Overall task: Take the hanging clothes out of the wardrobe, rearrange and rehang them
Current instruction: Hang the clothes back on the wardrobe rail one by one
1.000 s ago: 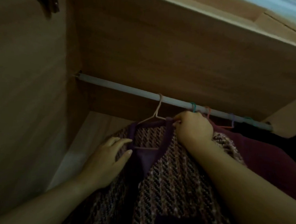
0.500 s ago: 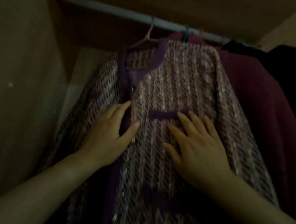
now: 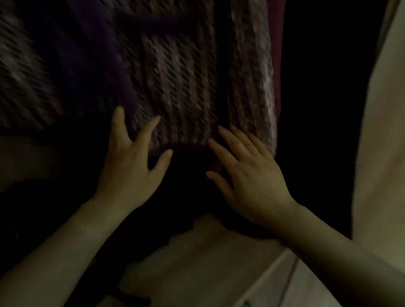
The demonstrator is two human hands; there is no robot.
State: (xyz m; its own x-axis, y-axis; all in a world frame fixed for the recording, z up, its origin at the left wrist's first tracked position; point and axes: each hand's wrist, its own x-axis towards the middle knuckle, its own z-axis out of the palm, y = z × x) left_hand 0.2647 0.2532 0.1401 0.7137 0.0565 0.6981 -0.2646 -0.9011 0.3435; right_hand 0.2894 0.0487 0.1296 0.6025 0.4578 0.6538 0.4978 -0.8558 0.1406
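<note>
Bottom of my wardrobe is pretty dim, but the pale wardrobe floor (image 3: pixel 203 259) has a dark heap of clothes (image 3: pixel 29 214) lying on it.

Left hand (image 3: pixel 130 163) and right hand (image 3: pixel 249 177) reach forward side by side, palms down, fingers spread and straight.

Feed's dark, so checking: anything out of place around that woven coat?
Possibly: what looks like a dark heap of cloth lies on the wardrobe floor below the woven coat instead of hanging. Blur hides finer detail.

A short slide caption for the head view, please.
Left hand and right hand, fingers spread, at the hem of a tweed coat.
</note>
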